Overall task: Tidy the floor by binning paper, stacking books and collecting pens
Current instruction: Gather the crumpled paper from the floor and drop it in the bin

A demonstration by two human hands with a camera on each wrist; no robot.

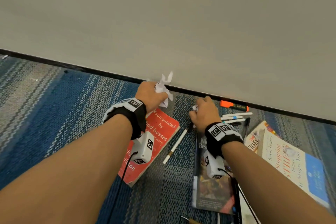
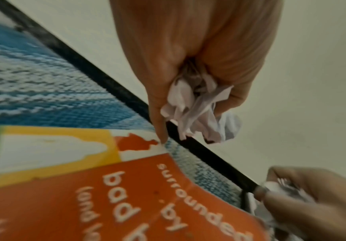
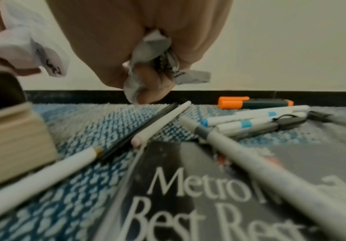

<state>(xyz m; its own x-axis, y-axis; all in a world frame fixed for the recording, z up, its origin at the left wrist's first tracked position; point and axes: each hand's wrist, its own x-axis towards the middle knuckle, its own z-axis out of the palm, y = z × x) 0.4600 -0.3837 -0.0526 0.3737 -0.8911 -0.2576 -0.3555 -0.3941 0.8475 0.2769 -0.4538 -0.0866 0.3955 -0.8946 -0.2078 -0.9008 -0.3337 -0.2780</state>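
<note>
Left hand (image 1: pixel 151 94) clenches crumpled paper (image 1: pixel 164 87), right hand (image 1: pixel 205 112) grips smaller wad (image 3: pixel 147 53); no bin in view. Books (image 1: pixel 154 142) unstacked, pens (image 1: pixel 234 117) scattered on floor (image 1: pixel 54 105) by wall: binning under way, rest untouched

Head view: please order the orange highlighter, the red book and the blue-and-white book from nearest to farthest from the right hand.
1. Orange highlighter: by the wall, just right of the right hand.
2. Red book: to its left, under the left wrist.
3. Blue-and-white book: far right.
</note>
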